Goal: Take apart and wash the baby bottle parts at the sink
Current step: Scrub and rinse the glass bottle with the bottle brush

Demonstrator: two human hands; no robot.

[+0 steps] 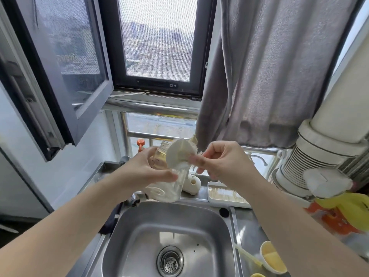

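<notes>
Above the steel sink (pixel 139 222) my left hand (pixel 143 168) grips a clear baby bottle (pixel 169 188), tilted with its amber top end toward the window. My right hand (pixel 221 162) pinches a white round brush head (pixel 179 153) with pale bristles, held against the bottle's upper part. The brush's handle is hidden behind my fingers. The faucet (pixel 133 198) shows partly below my left wrist.
A white tray (pixel 223 194) and a white holder (pixel 192 183) sit behind the sink. A grey towel (pixel 269 76) hangs at the right. Stacked white bowls (pixel 295 166), a yellow glove (pixel 347 206) and a yellow cup (pixel 272 256) crowd the right counter. The window sash (pixel 60 66) stands open at left.
</notes>
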